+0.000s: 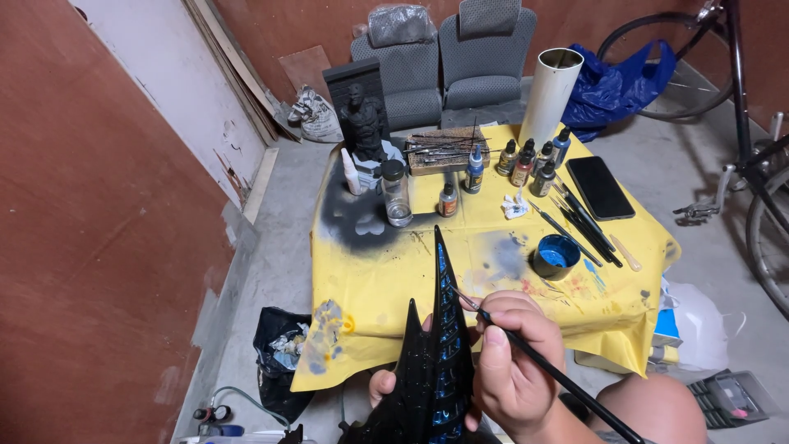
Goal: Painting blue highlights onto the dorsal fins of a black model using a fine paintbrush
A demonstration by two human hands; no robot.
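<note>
Holding the black spiked model piece (434, 362) upright in front of our lap, we had our left hand (385, 385) under its lower part, fingers curled round it from behind, though most of that hand was hidden by the piece. Our right hand (514, 366) pinched a thin paintbrush (549, 368) between thumb and closed fingers, its tip touching the blue-painted recesses near the tall spike. We judged the main risk to be a slip of the tip across the glossy black, smearing blue where it did not belong, since the recesses were narrow and the piece had only one hand to steady it. The long brush handle reached back toward our bare knee (649, 407), and a nudge there could have jolted the stroke. Just beyond the spike lay the yellow-covered table (386, 288), its near edge close to the piece; the open pot of blue paint (556, 256) sat near that edge on the right, and a careless reach could have tipped it. Small dropper bottles (526, 163) stood well back. Open floor lay to the left, beside the dark bag (279, 349).
</note>
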